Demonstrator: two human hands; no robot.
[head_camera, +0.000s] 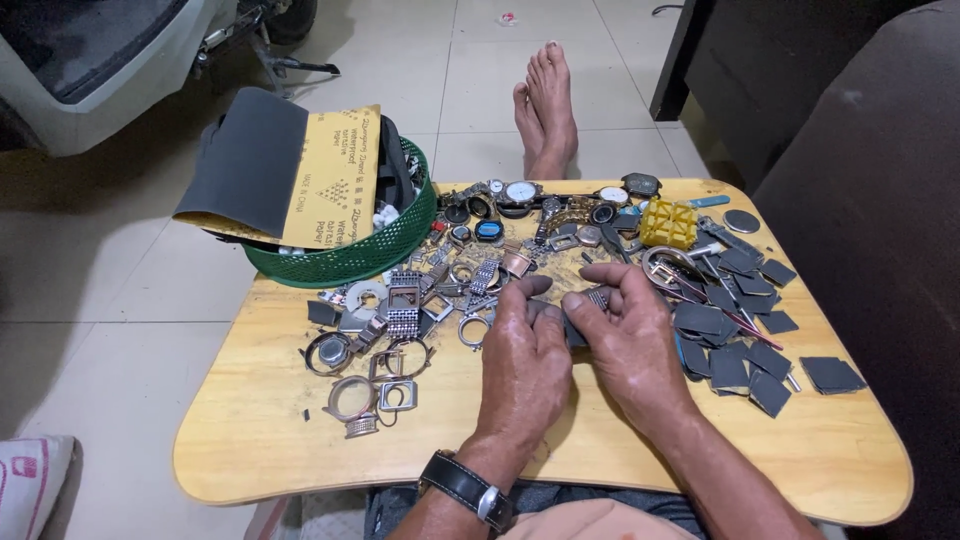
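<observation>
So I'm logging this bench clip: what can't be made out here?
Head view:
- Small metal piece: mostly covered by both hands' fingers.
- Left hand palm side: turned away.
- Green basket contents: hidden under sandpaper sheets.
- Watch faces: too small.

Yellow-backed sandpaper sheet (335, 175) drapes over green basket (400, 245).

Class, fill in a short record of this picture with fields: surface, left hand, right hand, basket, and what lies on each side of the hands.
surface: wooden lap table, pale, rounded corners
left hand: palm down, fingers pinching a small dark grey piece, meeting the right hand
right hand: holds a small ribbed metal part at the fingertips
basket: green, round, sandpaper sheets across it
left side: watch cases and rings
right side: dark grey cut squares, yellow block
</observation>
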